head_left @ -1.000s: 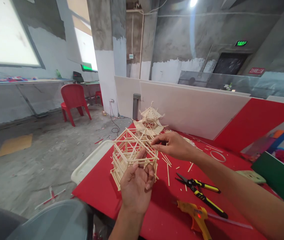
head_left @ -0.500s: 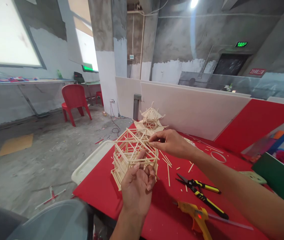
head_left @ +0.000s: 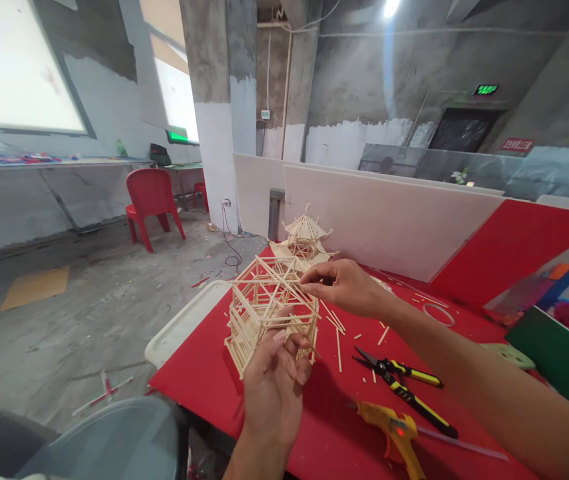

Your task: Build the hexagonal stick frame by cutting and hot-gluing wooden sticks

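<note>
A house frame built of thin wooden sticks stands on the red table. My left hand is at its near lower corner, fingers curled round the frame's lower rail. My right hand reaches in from the right, thumb and forefinger pinched on a thin stick at the roof's ridge. A second, finished stick pavilion stands behind the frame.
Yellow-handled cutters and an orange glue gun lie on the table to the right, with loose sticks scattered between. A white tray sits at the table's left edge. White and red boards stand behind. A red chair stands on the floor.
My left hand has slid slightly down and closed more on the frame's lower rail. My right hand has shifted a little toward the roof ridge.
</note>
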